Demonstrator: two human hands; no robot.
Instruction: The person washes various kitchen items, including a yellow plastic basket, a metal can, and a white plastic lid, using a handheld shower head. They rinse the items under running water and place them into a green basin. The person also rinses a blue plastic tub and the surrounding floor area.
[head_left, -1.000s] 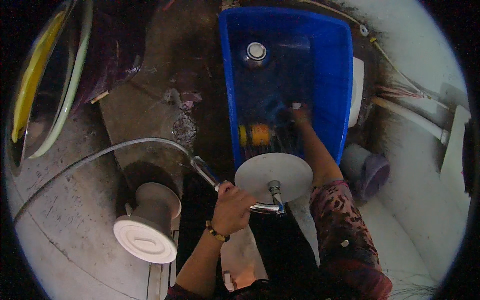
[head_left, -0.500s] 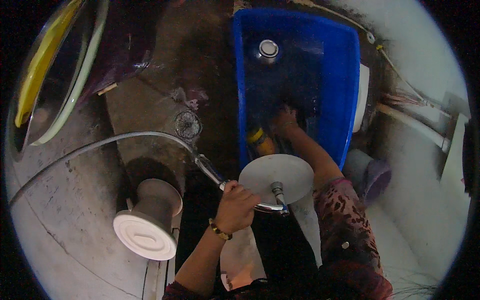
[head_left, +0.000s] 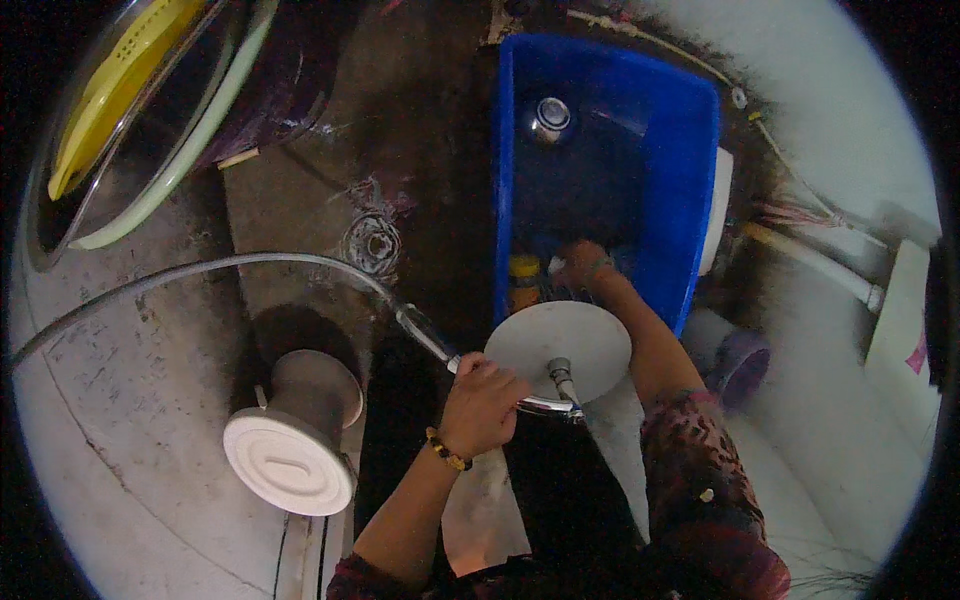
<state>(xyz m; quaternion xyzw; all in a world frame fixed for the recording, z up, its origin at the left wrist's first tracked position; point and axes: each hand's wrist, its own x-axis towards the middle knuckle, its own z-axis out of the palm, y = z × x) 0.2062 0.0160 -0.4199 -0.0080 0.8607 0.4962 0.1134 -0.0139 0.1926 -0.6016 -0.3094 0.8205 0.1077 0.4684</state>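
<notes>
While the left hand is wrapped round the shower, whose disc lies just ahead and right of it, the right hand is down inside the tub; a white thing shows at its fingers, though whether gripped I cannot tell. Just left of that hand is a jar.

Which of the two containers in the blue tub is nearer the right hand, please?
It is the yellow-topped container, just left of the right hand; the silver-topped container is near the far end of the blue tub.
</notes>
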